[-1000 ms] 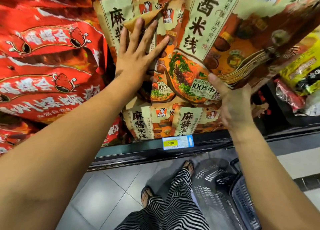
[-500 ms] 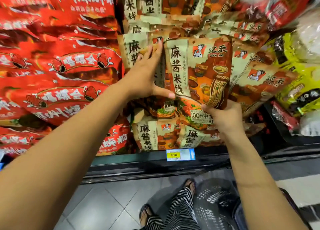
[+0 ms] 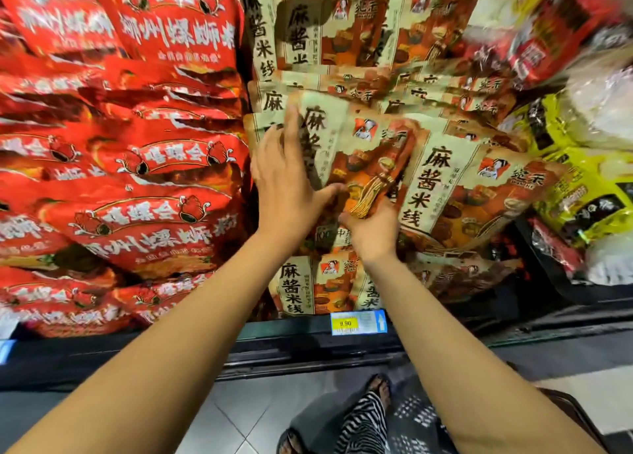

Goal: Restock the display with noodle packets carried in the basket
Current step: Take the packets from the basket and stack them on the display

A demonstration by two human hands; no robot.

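A beige and brown noodle packet [image 3: 370, 152] leans tilted against the stack of like packets [image 3: 455, 193] on the display. My left hand [image 3: 287, 183] lies flat on the packet's left side, fingers straight and pointing up, thumb out to the right. My right hand [image 3: 371, 234] grips the packet's bottom edge from below, fingers curled behind it. The basket [image 3: 568, 416] shows only as a dark rim at the bottom right, beside my striped trouser leg.
Red packets [image 3: 120, 166] fill the shelf to the left. Yellow and white packs [image 3: 582, 186] sit at the right. A black shelf edge with a 9.90 price tag [image 3: 358, 323] runs below. Grey floor tiles [image 3: 219, 419] lie underneath.
The packet has gone farther in and up against the stack. My right hand shifted left toward my left hand, and the view tilted up, with less of the basket showing.
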